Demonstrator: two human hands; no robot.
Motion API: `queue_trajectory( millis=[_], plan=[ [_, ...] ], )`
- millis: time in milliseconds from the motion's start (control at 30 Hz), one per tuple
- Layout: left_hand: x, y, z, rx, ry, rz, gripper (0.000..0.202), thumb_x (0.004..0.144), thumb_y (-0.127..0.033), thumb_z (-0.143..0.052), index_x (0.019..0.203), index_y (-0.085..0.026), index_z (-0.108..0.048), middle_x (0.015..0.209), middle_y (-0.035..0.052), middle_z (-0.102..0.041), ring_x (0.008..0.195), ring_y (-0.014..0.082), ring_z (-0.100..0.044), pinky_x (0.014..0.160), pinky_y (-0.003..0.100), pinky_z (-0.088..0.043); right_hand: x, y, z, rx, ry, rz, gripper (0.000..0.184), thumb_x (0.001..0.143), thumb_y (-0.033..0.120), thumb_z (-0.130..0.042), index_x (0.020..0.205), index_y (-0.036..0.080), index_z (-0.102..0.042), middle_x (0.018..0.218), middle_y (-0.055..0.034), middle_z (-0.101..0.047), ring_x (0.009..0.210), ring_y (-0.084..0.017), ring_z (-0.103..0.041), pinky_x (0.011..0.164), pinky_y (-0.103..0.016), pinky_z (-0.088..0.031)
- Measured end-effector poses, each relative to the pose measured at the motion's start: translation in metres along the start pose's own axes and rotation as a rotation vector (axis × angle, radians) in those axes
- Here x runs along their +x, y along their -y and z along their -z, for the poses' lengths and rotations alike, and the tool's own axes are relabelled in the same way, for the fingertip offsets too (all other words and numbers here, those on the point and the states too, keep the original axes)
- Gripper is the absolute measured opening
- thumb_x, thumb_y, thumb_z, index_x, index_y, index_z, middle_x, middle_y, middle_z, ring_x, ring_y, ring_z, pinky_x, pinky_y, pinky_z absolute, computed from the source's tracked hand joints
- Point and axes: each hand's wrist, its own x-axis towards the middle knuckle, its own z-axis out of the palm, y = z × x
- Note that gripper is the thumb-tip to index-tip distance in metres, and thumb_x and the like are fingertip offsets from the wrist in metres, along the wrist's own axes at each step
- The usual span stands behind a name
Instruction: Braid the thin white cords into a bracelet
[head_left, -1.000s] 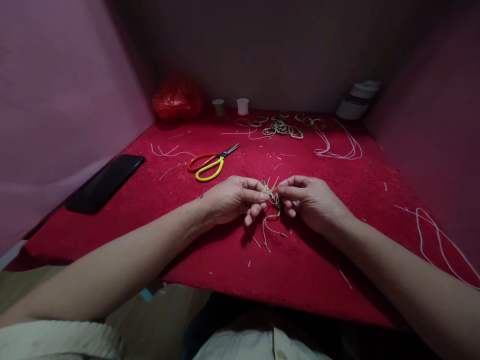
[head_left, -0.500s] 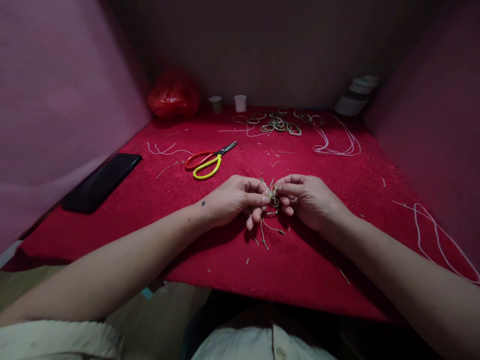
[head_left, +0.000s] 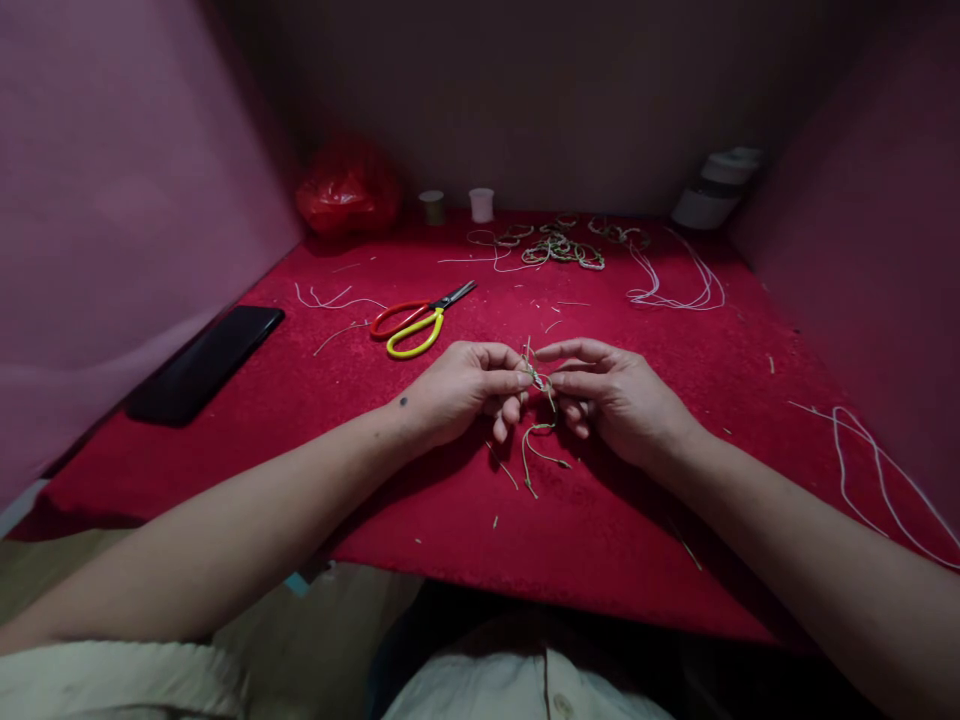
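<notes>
A braided cord bracelet (head_left: 537,379) in green and white is held up between my two hands, over the red cloth. My left hand (head_left: 480,390) pinches it between thumb and index finger from the left. On the other side, my right hand (head_left: 604,392) has its thumb tip at the cord, closed on it with the fingers behind; its index finger reaches out above. Thin green cord tails (head_left: 541,428) with small knots hang below and lie on the cloth. Part of the braid is hidden by my fingertips.
Scissors (head_left: 416,330) with red and yellow handles lie ahead to the left. A black phone (head_left: 206,365) is further left. Behind are a red plastic bag (head_left: 351,195), thread spools (head_left: 481,205), more braided bracelets (head_left: 562,250) and a bottle (head_left: 712,190). White cords (head_left: 675,290) lie right.
Both hands have shifted slightly up, and the braid has turned between my fingers. My right index finger has lifted away from the thumb. A short cord piece now lies apart below my left hand.
</notes>
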Motion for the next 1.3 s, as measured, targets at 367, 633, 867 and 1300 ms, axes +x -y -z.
queue_trajectory(
  millis=[367, 633, 867, 1300],
  plan=[
    [0.000, 0.000, 0.001, -0.063, -0.014, 0.028, 0.008, 0.079, -0.009, -0.056, 0.073, -0.013, -0.056, 0.046, -0.0014, -0.059, 0.032, 0.0092, -0.053, 0.034, 0.017, -0.042, -0.002, -0.001, 0.002, -0.027, 0.071, -0.033, 0.014, 0.067, 0.013, -0.063, 0.079, 0.014, -0.071, 0.061, -0.0007, -0.064, 0.041, -0.008, -0.049, 0.039, -0.021, -0.038],
    [0.001, 0.001, 0.001, -0.066, -0.001, 0.026, 0.007, 0.079, -0.010, -0.059, 0.072, -0.012, -0.057, 0.047, -0.0015, -0.059, 0.033, 0.0084, -0.052, 0.035, 0.018, -0.044, -0.004, 0.001, -0.002, -0.145, 0.051, 0.040, 0.013, 0.068, 0.018, -0.072, 0.077, 0.016, -0.062, 0.058, 0.0032, -0.059, 0.043, -0.008, -0.050, 0.041, -0.020, -0.039],
    [0.001, 0.000, 0.002, -0.036, 0.006, 0.036, 0.008, 0.080, -0.010, -0.057, 0.072, -0.012, -0.057, 0.047, -0.0009, -0.059, 0.033, 0.0083, -0.052, 0.035, 0.017, -0.044, -0.004, 0.004, -0.002, -0.123, 0.002, 0.071, 0.015, 0.073, 0.027, -0.072, 0.078, 0.018, -0.062, 0.054, 0.0050, -0.056, 0.041, -0.008, -0.048, 0.039, -0.020, -0.037],
    [0.002, 0.003, 0.003, -0.032, -0.006, 0.035, 0.006, 0.080, -0.010, -0.058, 0.074, -0.011, -0.058, 0.051, -0.0005, -0.060, 0.034, 0.0082, -0.052, 0.035, 0.019, -0.045, -0.002, 0.013, 0.000, 0.127, -0.030, 0.121, 0.011, 0.066, 0.019, -0.071, 0.067, 0.019, -0.060, 0.071, -0.0002, -0.066, 0.048, -0.009, -0.050, 0.042, -0.022, -0.038]
  ],
)
